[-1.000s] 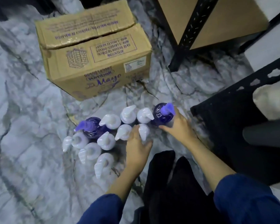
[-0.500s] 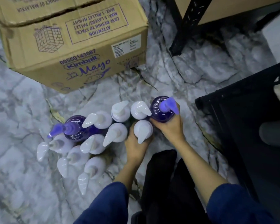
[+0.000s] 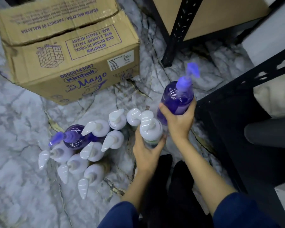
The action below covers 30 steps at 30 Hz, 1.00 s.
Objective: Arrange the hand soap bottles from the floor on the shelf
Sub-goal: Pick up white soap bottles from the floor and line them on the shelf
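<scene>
Two bottles were gripped: right hand (image 3: 179,124) wrapped a clear purple bottle (image 3: 178,99) w/ purple pump, left hand (image 3: 146,150) a white bottle (image 3: 150,130); others (image 3: 92,145) stood clustered on floor (image 3: 15,162).

The purple bottle (image 3: 177,99) is see-through plastic, shiny and smooth. The white bottles (image 3: 95,150) are shiny plastic too, with smooth pump tops. The box (image 3: 67,46) is brown cardboard, dull and a bit crumpled. The floor (image 3: 15,137) looks like polished grey marble. The black shelf post (image 3: 178,30) may be painted metal.
</scene>
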Motion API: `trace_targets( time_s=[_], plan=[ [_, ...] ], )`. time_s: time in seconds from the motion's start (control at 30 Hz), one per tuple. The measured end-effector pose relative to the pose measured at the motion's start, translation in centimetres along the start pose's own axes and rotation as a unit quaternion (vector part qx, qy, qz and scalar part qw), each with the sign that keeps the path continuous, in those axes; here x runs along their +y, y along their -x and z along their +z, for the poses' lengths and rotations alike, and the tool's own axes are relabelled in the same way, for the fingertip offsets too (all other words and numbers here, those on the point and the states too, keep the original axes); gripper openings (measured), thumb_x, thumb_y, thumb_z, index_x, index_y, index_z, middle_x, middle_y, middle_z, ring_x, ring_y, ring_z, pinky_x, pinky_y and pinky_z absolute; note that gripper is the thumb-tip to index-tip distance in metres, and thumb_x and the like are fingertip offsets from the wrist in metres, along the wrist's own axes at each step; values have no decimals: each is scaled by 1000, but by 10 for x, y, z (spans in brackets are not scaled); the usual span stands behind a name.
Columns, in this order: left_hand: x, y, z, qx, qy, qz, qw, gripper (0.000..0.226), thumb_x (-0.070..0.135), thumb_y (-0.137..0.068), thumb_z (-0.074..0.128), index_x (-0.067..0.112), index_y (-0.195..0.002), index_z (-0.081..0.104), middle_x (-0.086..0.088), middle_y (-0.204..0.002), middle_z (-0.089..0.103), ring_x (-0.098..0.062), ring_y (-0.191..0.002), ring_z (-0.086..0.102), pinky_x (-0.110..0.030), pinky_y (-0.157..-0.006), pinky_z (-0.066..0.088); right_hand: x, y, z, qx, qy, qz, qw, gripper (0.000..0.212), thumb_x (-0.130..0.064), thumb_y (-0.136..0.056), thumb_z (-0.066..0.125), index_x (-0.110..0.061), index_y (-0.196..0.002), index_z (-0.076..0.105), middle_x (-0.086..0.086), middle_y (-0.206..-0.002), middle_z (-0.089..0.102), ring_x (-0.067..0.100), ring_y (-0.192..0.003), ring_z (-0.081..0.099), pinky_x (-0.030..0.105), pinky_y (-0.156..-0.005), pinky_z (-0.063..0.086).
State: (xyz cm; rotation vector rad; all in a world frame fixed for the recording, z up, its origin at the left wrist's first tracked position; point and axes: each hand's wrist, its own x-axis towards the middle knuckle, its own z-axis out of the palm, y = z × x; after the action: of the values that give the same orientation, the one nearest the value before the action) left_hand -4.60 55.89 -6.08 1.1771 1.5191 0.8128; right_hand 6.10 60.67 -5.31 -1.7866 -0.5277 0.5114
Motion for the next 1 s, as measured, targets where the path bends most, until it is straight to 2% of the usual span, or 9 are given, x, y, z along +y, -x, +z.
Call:
trace_targets(
  time_s=[0.13, 0.2, 0.3, 0.43, 0.57, 0.67, 0.73, 0.9, 1.0],
  plan=[
    [45, 7, 2, -19, 70, 41, 997, 72, 34, -66, 84, 27, -129, 50, 17, -109, 66, 8, -99, 61, -10, -84, 47, -52, -17, -17, 8, -22, -59, 998, 98, -34, -58, 82, -22, -143, 34, -9, -131, 53, -1, -113, 52, 7, -92, 38],
    [69, 11, 0, -19, 94, 75, 993, 78, 43, -65, 80, 31, -134, 46, 10, -118, 65, 2, -106, 61, -17, -89, 49, -80, -21, -26, 14, -35, -95, 995, 101, -36, -60, 81, -27, -146, 28, -15, -134, 49, -10, -110, 50, 10, -91, 38],
    [108, 18, -9, -16, 135, 136, 981, 78, 42, -69, 75, 45, -135, 34, 15, -132, 55, 0, -118, 54, -19, -97, 46, -124, -21, -40, 28, -56, -152, 986, 100, -32, -64, 81, -26, -147, 26, -18, -134, 45, -22, -106, 45, 1, -87, 35],
    [156, 25, -25, -33, 166, 220, 961, 84, 26, -77, 78, 41, -139, 23, 47, -125, 43, 11, -118, 49, -9, -94, 41, -185, -12, -59, 57, -88, -225, 969, 94, -26, -70, 81, -18, -147, 27, -14, -139, 41, -19, -112, 43, 6, -94, 37],
    [211, 40, -43, -43, 169, 302, 937, 84, 36, -76, 74, 47, -139, 20, 50, -119, 44, 12, -111, 54, -9, -90, 43, -248, 7, -83, 92, -119, -287, 946, 92, -30, -72, 79, -21, -146, 26, -32, -131, 33, -20, -116, 40, 17, -99, 42],
    [257, 59, -58, -52, 185, 352, 916, 81, 38, -76, 73, 48, -136, 20, 54, -116, 42, 20, -107, 51, -2, -86, 40, -295, 22, -106, 121, -137, -325, 928, 92, -39, -70, 76, -26, -146, 26, -31, -136, 35, -1, -127, 43, 39, -100, 47],
    [285, 74, -68, -58, 195, 389, 898, 78, 37, -76, 69, 42, -137, 21, 55, -118, 38, 23, -108, 47, -2, -87, 38, -324, 32, -123, 146, -145, -348, 915, 93, -42, -70, 77, -25, -147, 27, -25, -140, 38, 7, -129, 45, 46, -98, 47],
    [347, 119, -84, -61, 219, 451, 863, 79, 15, -81, 71, 38, -136, 18, 57, -108, 43, 24, -97, 52, 1, -78, 41, -387, 64, -172, 175, -168, -384, 891, 92, -35, -70, 78, -25, -146, 29, -22, -139, 42, 5, -126, 47, 40, -100, 47],
    [381, 145, -88, -58, 236, 473, 847, 82, 34, -79, 73, 50, -137, 17, 41, -113, 52, 15, -98, 57, -2, -80, 42, -419, 83, -202, 189, -159, -411, 878, 90, -36, -69, 78, -30, -145, 29, -37, -130, 39, -5, -120, 48, 33, -97, 50]
  ],
)
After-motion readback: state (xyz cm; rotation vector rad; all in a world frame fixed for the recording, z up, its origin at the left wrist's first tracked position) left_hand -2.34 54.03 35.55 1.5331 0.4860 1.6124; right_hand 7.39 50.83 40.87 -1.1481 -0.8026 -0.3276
